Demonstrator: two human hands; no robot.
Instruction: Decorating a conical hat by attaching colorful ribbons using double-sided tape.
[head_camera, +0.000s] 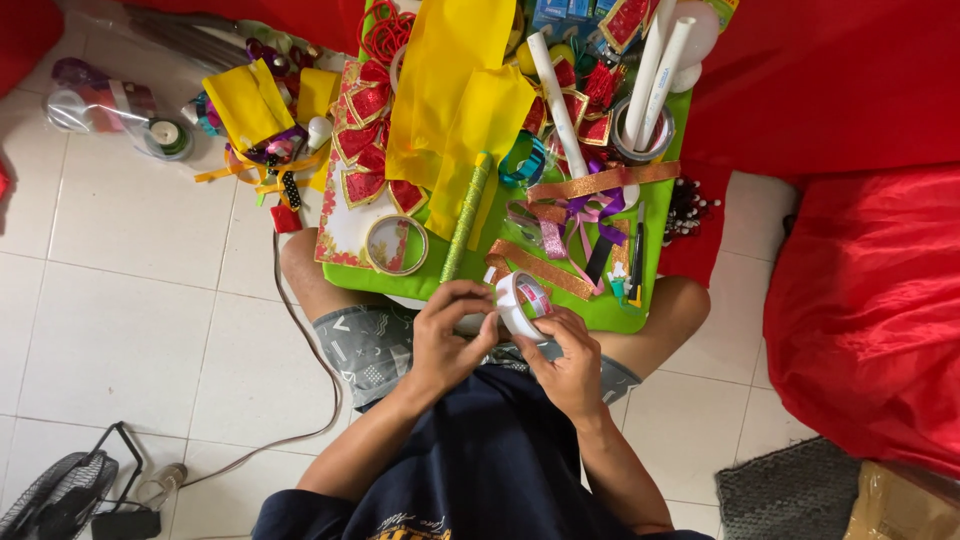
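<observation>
Tape roll: sitting at centre frame, just below the near edge of the green surface, over my lap. I am holding it between both hands. Left hand: closed on the roll's left side, fingers curling over the rim, thumb pressing at the edge as if feeling for the tape end. Right hand: cupping the roll from below right, fingers bent around its outer face.

Handling, as I judge it: light, a stiff ring, smooth and a little slippery on the outer wrap, sticky where the end is lifting. Best taken by the flat sides or through the core, keeping fingertips off the adhesive.

Also lying on the surface:
- second tape ring, lying flat, left of centre
- glitter green tube, lying diagonally beside it
- yellow sheets, draping at upper centre
- red bows, stacking at the left edge
- orange glitter ribbons, crossing at right
- white tubes, standing at upper right

Floor: white tiles; a cable is trailing at lower left; red cloth is filling the right of the frame.
</observation>
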